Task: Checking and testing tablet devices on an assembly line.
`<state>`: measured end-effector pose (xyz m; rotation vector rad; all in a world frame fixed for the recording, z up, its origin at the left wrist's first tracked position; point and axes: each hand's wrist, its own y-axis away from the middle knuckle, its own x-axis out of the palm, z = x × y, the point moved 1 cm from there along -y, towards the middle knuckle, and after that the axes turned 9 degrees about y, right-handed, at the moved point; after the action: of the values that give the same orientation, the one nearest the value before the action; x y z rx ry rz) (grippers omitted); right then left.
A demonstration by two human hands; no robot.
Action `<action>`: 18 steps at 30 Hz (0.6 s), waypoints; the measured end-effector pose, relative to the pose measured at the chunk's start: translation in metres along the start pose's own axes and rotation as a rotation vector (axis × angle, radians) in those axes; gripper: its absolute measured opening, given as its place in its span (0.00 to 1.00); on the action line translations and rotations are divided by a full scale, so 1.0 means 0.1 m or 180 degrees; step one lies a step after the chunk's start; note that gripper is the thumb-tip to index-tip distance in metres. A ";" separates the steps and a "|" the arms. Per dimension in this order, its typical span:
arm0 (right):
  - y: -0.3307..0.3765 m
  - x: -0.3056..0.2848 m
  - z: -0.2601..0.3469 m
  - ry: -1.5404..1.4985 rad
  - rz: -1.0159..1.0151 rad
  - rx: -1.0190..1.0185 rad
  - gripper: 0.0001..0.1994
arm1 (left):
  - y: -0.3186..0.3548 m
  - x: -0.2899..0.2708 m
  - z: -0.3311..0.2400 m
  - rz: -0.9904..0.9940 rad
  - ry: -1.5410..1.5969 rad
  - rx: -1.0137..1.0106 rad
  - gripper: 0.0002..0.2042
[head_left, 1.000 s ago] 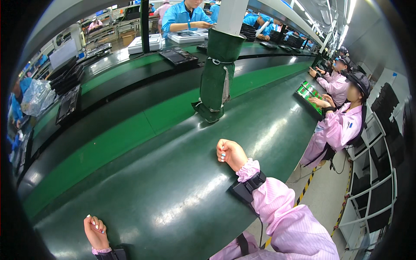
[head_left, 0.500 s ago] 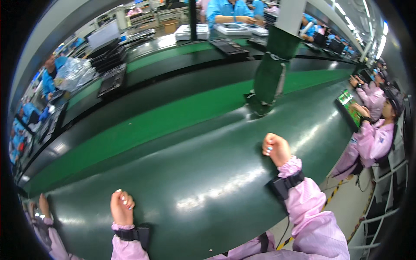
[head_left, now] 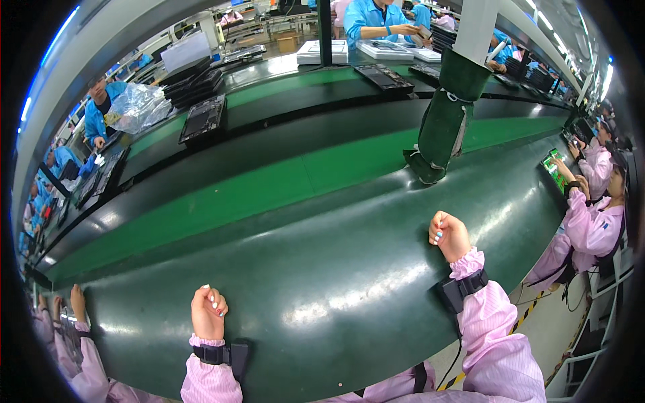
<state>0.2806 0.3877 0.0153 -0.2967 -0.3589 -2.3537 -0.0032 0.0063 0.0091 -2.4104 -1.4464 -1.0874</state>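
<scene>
The fingers [head_left: 213, 303] of the left hand [head_left: 208, 312] were curled in and pressed together in a loose fist, and they held nothing. The right hand [head_left: 449, 235] was curled shut the same way, with nothing in it. Both hands rested on the dark green surface [head_left: 322, 295], the left at 7 o'clock and the right at 4 o'clock, well apart. Each wrist had a black strap [head_left: 463, 289] over a pink sleeve. The shiny surface under the hands was the only thing they touched. It looked like a waiting step, with no work between the hands. A bright green belt [head_left: 269, 195] ran across past them toward 12 o'clock. A padded green post [head_left: 443, 127] stood at 1 o'clock. Flat dark trays [head_left: 203, 119] lay far off at 11 o'clock. Any pick-up would call for opening a fist first and a long reach, since all those things were well away. At 3 o'clock a person in pink [head_left: 591, 228] worked on a green board [head_left: 556, 168].
</scene>
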 end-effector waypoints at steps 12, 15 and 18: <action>0.02 0.07 0.03 0.0063 -0.0022 0.0086 0.03 | 0.00 0.01 0.00 0.0011 -0.0168 -0.0010 0.12; 0.03 0.10 0.01 0.0050 0.0170 0.0112 0.03 | 0.00 0.01 0.01 -0.0019 -0.0017 -0.0017 0.12; 0.04 0.11 -0.01 0.0153 0.0273 0.0108 0.03 | 0.00 0.01 0.01 -0.0031 -0.0004 0.0000 0.11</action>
<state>0.2753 0.3775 0.0186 -0.2346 -0.3557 -2.2641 -0.0027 0.0070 0.0091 -2.4069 -1.4602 -1.0880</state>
